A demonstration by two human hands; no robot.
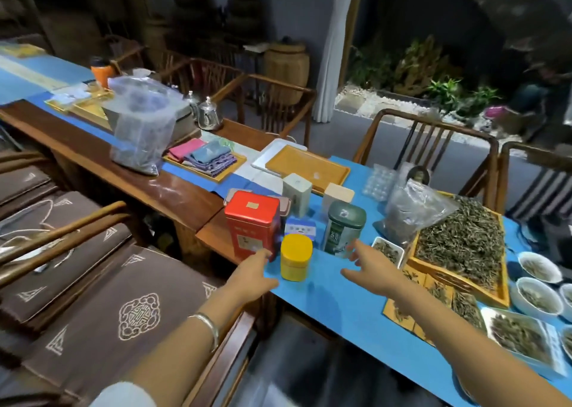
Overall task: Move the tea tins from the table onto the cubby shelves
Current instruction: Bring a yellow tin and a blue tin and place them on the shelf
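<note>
Several tea tins stand together on the blue table runner (340, 307). A tall red tin (252, 222) is at the left, a small yellow tin (296, 257) in front, and a green tin (344, 227) at the right. Behind them are a small blue box (301, 227), a pale grey tin (297, 193) and a cream tin (338, 195). My left hand (253, 275) is open, its fingertips at the base of the red tin. My right hand (368, 264) is open, fingers spread just in front of the green tin. The cubby shelves are out of view.
A wooden tray of loose tea leaves (461, 245), a plastic bag of tea (411, 211) and several white bowls (538, 295) fill the right side. Folded cloths (204, 159) and an empty wooden tray (306, 166) lie behind. Wooden chairs (427, 146) line both sides of the table.
</note>
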